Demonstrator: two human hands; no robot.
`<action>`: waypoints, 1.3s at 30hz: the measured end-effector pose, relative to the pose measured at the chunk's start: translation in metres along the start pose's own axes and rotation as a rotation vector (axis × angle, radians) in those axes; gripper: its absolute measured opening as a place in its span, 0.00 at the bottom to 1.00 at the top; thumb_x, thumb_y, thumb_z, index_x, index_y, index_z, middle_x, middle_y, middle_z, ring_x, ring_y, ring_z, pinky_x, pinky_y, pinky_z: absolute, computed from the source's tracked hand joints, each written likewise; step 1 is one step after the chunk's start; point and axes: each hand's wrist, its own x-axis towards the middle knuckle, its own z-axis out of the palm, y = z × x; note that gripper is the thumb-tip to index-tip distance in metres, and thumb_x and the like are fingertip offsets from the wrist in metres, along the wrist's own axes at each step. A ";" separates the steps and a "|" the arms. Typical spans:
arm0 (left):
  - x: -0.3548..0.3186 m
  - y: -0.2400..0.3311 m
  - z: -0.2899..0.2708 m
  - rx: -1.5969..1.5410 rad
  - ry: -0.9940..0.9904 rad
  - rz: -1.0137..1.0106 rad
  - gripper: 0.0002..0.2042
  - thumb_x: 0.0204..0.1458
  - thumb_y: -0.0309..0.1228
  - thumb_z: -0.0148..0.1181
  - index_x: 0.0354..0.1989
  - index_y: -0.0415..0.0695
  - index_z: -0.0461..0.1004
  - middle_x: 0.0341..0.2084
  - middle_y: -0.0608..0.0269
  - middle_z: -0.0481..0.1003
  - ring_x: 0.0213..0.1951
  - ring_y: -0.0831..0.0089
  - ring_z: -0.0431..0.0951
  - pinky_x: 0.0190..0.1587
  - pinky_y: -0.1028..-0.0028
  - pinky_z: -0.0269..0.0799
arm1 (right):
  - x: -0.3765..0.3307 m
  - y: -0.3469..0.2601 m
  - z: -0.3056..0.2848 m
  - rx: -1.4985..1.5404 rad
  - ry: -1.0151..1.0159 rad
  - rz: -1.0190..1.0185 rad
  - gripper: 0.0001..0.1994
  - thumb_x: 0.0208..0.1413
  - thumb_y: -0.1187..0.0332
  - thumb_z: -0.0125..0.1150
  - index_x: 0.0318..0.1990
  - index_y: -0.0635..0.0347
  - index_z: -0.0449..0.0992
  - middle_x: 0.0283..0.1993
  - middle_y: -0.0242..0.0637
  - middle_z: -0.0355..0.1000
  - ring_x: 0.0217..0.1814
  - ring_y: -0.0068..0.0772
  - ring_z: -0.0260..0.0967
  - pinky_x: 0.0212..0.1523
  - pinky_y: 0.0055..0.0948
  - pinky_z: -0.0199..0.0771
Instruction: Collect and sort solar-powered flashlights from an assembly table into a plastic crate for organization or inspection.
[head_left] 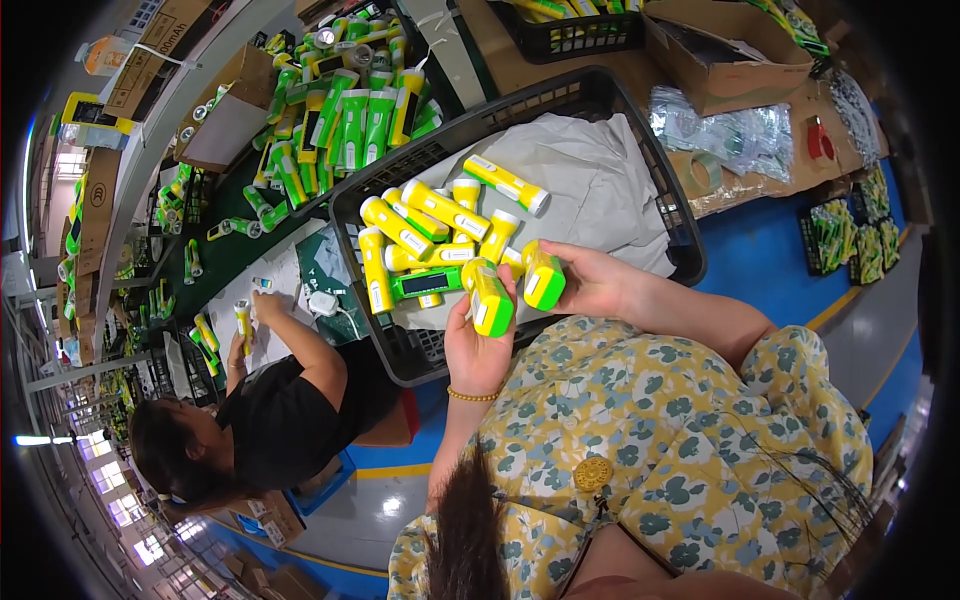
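We take the black plastic crate as our landmark. Just at its near rim, our left hand is closed around a yellow-and-green flashlight, fingers wrapped about its body and holding it upright. Beside it, our right hand is curled around a second flashlight, gripping it just above the crate's near edge. The two flashlights sit close together, almost touching.

Inside the crate, on a white cloth lining, lies a loose pile of flashlights of the same kind, gathered toward the crate's left half; the right half of the lining shows bare cloth. We judge that the crate is only partly filled or partly emptied; which way the pile is going, we cannot tell.

Beyond the crate's far-left corner, a much larger heap of green flashlights covers the workbench. To the left of the crate a co-worker in a black shirt handles one flashlight over a white sheet. To the right of the crate lie clear plastic bags and an open cardboard box.
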 end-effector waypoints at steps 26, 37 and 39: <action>-0.016 -0.023 0.021 1.030 -0.252 0.361 0.22 0.58 0.24 0.44 0.61 0.42 0.51 0.52 0.55 0.64 0.53 0.66 0.68 0.51 0.66 0.70 | -0.031 -0.005 0.000 -0.484 -0.615 -0.202 0.26 0.63 0.48 0.32 0.57 0.58 0.62 0.45 0.36 0.70 0.34 0.26 0.69 0.28 0.23 0.72; -0.019 -0.035 0.021 1.272 -0.152 0.668 0.33 0.46 0.12 0.53 0.63 0.39 0.50 0.53 0.58 0.65 0.51 0.71 0.70 0.50 0.73 0.70 | -0.016 -0.005 -0.013 -0.437 -0.538 -0.256 0.27 0.62 0.45 0.33 0.54 0.58 0.64 0.44 0.36 0.68 0.40 0.28 0.66 0.40 0.29 0.71; -0.019 -0.037 0.023 1.267 -0.145 0.661 0.33 0.46 0.12 0.53 0.63 0.39 0.50 0.53 0.58 0.65 0.51 0.71 0.70 0.51 0.73 0.70 | -0.013 -0.006 -0.014 -0.437 -0.540 -0.260 0.27 0.62 0.45 0.32 0.54 0.58 0.65 0.44 0.37 0.68 0.39 0.29 0.67 0.40 0.30 0.71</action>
